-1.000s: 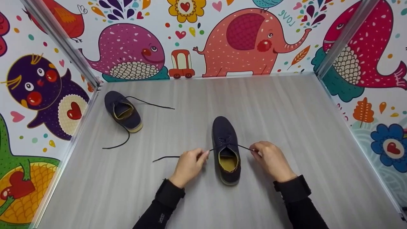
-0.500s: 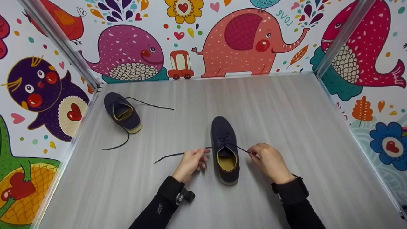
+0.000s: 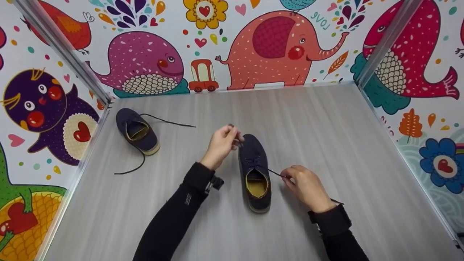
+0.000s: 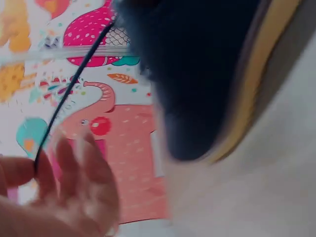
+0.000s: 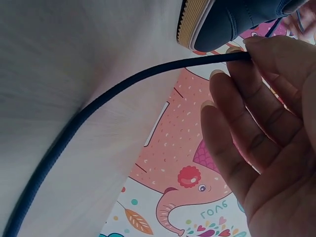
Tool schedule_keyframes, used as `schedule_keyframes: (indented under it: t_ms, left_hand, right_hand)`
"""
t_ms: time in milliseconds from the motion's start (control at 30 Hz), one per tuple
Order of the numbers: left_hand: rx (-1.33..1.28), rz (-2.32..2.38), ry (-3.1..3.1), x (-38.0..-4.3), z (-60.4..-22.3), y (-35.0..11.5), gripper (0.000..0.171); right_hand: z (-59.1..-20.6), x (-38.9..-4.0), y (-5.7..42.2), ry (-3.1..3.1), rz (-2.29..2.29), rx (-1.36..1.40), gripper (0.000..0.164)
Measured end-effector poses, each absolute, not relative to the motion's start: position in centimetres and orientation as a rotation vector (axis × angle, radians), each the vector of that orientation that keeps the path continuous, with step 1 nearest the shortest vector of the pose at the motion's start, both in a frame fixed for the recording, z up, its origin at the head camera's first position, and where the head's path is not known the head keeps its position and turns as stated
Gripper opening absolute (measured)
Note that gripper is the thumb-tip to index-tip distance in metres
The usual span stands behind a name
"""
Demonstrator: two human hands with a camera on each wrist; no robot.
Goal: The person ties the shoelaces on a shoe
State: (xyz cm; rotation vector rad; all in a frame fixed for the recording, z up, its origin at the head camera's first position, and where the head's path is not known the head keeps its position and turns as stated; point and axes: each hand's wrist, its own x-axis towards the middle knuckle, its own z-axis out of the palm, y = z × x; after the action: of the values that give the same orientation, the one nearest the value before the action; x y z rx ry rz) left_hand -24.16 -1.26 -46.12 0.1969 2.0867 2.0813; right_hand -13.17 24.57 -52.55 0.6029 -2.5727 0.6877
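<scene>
A dark navy lace-up shoe [image 3: 253,150] with a tan lining stands on the grey floor, its toe pointing away from me. Beside its toe, my left hand [image 3: 222,146] is raised. The left wrist view shows that hand pinching one shoelace [image 4: 74,79] between thumb and forefinger, the lace stretched up to the shoe. On the other side, my right hand [image 3: 306,186] pinches the second shoelace [image 3: 274,172] near the opening. In the right wrist view, the free part of this shoelace [image 5: 148,72] curves away from the fingertips.
A matching shoe [image 3: 127,116] lies at the far left, with its loose laces [image 3: 168,121] spread to both sides. Walls printed with cartoon animals [image 3: 270,65] border the grey floor [image 3: 315,127] at the back and sides, joined by metal corner strips [image 3: 65,54].
From beside the shoe's opening, my left hand has moved forward to the toe, taking its lace along. My right hand stays nearly in place with its lace. The head view has shifted slightly.
</scene>
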Motion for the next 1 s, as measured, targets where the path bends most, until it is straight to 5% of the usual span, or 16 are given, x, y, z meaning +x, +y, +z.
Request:
schedule_keyframes:
  t_ms: [100,267,1000]
  left_hand:
    - [0.327,2.036,2.182,-24.8,-45.5,-0.5,0.022]
    - [0.129,2.007,2.178,-24.9,-47.9,-0.4,0.024]
    - [-0.296,2.371,1.349,-17.7,-52.2,-1.7,0.015]
  right_hand:
    - [-52.6,-13.1,24.5,-2.572,0.704,0.609,0.014]
    - [-52.8,-13.1,24.5,-2.604,0.717,0.609,0.012]
    - [-53.4,-12.4,23.6,-2.544,1.061,0.158,0.01]
